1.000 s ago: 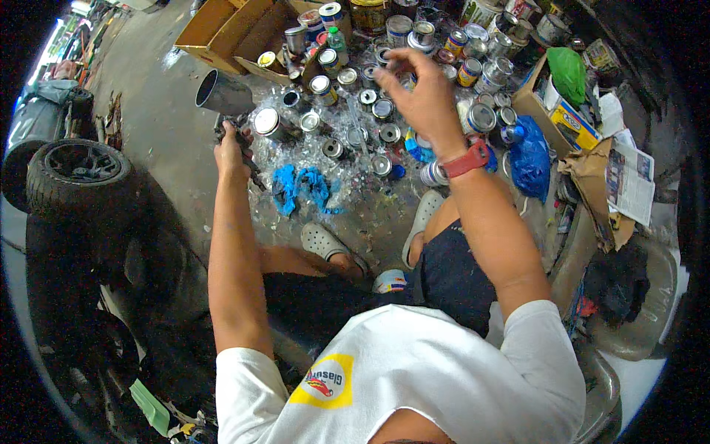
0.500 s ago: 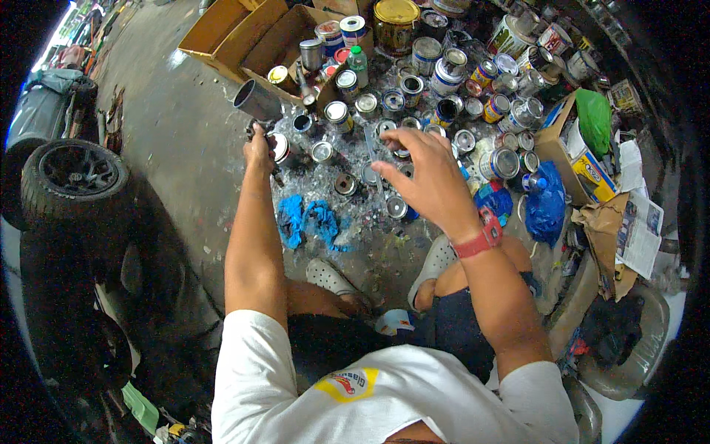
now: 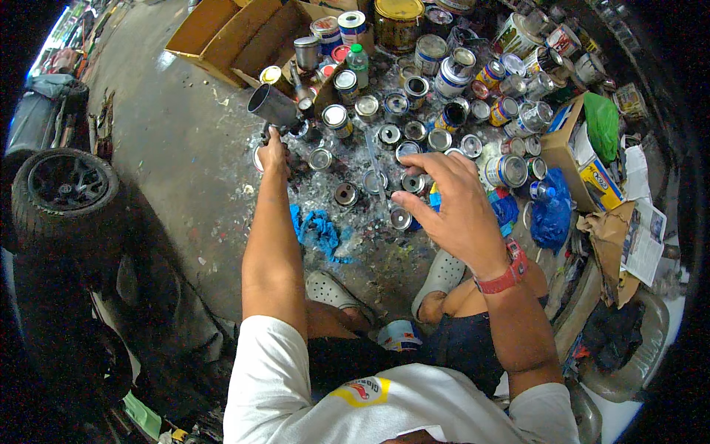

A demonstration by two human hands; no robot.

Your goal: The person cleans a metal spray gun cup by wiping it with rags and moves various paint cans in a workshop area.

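Observation:
My left hand (image 3: 274, 154) is closed around a dark spray gun whose grey metal cup (image 3: 275, 107) tilts open to the upper left. It is above the floor at the left side of a crowd of paint cans; the hand hides most of the gun's body. My right hand (image 3: 460, 211) hovers over the cans with thumb and fingers apart and nothing between them. Beneath its fingertips are an open can (image 3: 412, 182) and a small lidded can (image 3: 400, 217). A long, pale flat strip (image 3: 376, 166) lies among the cans, left of my right hand.
Crumpled blue gloves (image 3: 319, 231) lie near my left forearm. A cardboard box (image 3: 222, 33) stands at the far left of the cans, a green-capped bottle (image 3: 358, 65) among them. To the right are another box (image 3: 562, 148) and a blue bag (image 3: 551, 214). A wheel (image 3: 66, 181) is far left.
My left hand has moved slightly right with the spray gun. My right hand has shifted right and nearer to me, staying empty. The view has turned a little.

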